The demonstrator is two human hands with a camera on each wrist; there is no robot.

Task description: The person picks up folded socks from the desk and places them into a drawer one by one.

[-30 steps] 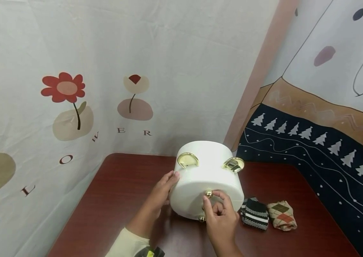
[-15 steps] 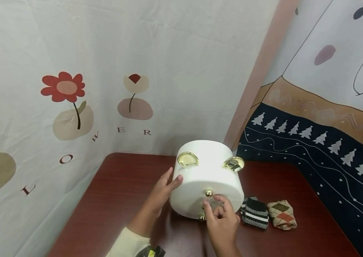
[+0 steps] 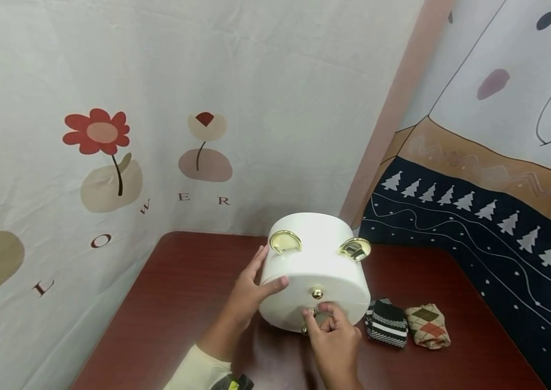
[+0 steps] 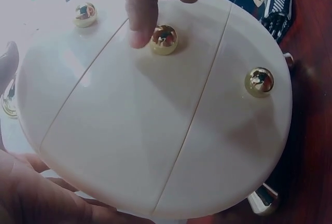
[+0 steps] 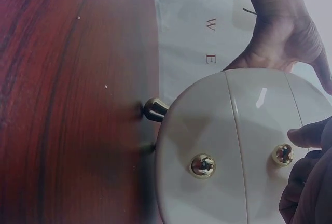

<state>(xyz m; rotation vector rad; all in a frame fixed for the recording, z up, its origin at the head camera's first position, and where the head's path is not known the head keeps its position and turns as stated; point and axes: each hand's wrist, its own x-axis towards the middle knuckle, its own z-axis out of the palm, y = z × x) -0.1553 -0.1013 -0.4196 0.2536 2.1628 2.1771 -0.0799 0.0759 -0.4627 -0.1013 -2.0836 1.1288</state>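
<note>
A glossy white jewelry box [image 3: 304, 265] with gold ear-shaped trims stands on the table. Its rounded front has two seams and three gold knobs, seen sideways in the left wrist view. My right hand [image 3: 335, 336] is at the middle drawer knob [image 4: 164, 40], thumb and forefinger on either side of it. Full contact on both sides is hard to see. The top knob [image 3: 317, 293] and bottom knob [image 5: 202, 166] stand untouched. My left hand [image 3: 246, 295] rests against the box's left side, fingers straight along it and thumb stretched over the front.
To the right of the box lie a folded black-and-white striped sock-like bundle [image 3: 386, 323] and a tan argyle one [image 3: 428, 326]. Gold feet [image 5: 154, 110] lift the box off the reddish-brown table [image 3: 183, 281]. Printed cloth [image 3: 275, 108] hangs close behind.
My right hand has let go of the top knob and moved down to the middle one. My left thumb has spread further onto the box front, with the fingers sliding upward.
</note>
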